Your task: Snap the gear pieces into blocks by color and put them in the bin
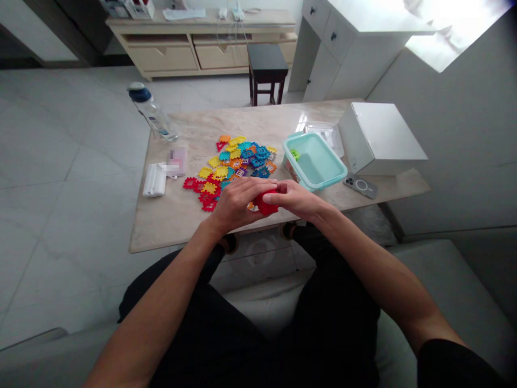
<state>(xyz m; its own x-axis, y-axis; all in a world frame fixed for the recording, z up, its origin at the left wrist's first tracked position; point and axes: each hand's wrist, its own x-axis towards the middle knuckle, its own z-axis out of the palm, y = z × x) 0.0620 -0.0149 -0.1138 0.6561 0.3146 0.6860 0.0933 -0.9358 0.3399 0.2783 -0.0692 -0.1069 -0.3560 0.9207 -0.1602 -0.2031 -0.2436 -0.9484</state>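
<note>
Btwn hands [237, 200], bright-red pc(s) [267, 205], part hidden

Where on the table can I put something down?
Bare: the table's near-left corner, before the white pack and left of the red pieces; also the far strip between bottle and tub. Crowded: the middle, with colourful pieces, and the right, with tub, white box and phone.

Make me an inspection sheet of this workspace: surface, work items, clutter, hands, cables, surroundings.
Surface: marbled table, light-coloured
Work items: colourful pieces in an overlapping spread; teal bin beside them
Clutter: bottle, white packet, phone, white box
Hands: left hand and right hand together hold a red item, partly hidden
Cables: white cables at the cabinet beyond
Surroundings: dark stool past the table's far edge
</note>
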